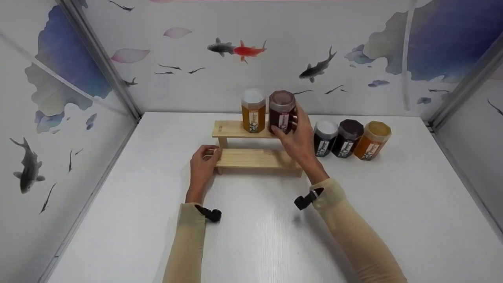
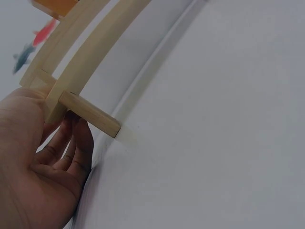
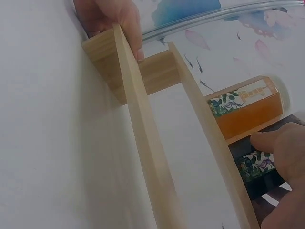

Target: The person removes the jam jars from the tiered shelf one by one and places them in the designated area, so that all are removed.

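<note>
A two-step wooden rack (image 1: 255, 158) stands on the white table. My left hand (image 1: 202, 165) grips the left end of its lower step; in the left wrist view the fingers (image 2: 62, 148) curl at the step's end beside a leg. At the upper step, my right hand (image 1: 300, 137) holds a dark brown jar (image 1: 282, 112), with the thumb on the label side and the fingers round its right. An amber jar (image 1: 253, 112) with a pale lid stands on the upper step, just left of it. In the right wrist view, the dark jar (image 3: 255, 167) is partly hidden by my hand.
Right of the rack, three jars stand close together on the table: a dark one with a whitish lid (image 1: 324, 139), a dark purple one (image 1: 347, 139) and an orange one (image 1: 372, 141). White walls (image 1: 275, 78) printed with fish enclose the table's back and sides.
</note>
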The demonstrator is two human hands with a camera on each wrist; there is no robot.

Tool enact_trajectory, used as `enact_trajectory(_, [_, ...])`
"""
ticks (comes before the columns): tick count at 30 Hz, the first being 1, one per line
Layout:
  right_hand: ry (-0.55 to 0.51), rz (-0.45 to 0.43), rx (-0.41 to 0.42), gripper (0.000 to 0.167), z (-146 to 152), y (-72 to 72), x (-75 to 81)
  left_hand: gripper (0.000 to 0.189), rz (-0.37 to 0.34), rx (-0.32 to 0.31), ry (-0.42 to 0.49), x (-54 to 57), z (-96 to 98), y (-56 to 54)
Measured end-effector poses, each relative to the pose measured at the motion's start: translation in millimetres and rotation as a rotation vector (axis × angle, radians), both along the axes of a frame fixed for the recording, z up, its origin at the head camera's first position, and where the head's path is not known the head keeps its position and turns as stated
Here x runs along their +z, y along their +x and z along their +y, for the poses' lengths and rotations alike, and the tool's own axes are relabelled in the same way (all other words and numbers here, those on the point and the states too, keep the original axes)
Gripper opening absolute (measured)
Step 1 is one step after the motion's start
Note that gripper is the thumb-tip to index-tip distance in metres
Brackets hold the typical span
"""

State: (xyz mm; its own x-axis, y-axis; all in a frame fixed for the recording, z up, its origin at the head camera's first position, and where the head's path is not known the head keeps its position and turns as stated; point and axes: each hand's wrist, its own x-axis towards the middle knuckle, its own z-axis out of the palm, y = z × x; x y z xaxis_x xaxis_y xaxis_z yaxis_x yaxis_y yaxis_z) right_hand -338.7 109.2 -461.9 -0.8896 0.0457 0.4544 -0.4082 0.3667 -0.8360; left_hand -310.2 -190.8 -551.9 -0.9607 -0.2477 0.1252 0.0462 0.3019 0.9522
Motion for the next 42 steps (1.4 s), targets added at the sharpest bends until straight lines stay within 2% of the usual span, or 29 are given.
enact_trajectory(8, [-0.05, 0.032, 0.0, 0.088, 12, 11.4, -1.1, 0.03, -0.001, -0.007, 0.008, 0.0, -0.8, 0.2])
enact_trajectory(19, [-0.126, 0.088, 0.007, 0.082, 47, 37.1, -5.2, 0.03, 0.0, -0.005, 0.01, -0.2, -0.3, 0.3])
enact_trajectory(25, [-0.104, 0.128, -0.04, 0.084, 70, 48.2, -5.0, 0.031, 0.011, -0.011, 0.019, -0.8, -0.8, 0.3])
enact_trajectory(32, [-0.076, 0.107, -0.134, 0.087, 94, 63.1, -7.0, 0.03, 0.003, -0.013, 0.022, -1.0, -0.3, 0.6])
enact_trajectory(42, [-0.089, 0.058, -0.204, 0.09, 118, 66.6, -25.5, 0.032, -0.001, -0.009, 0.014, -0.6, -0.1, 0.3])
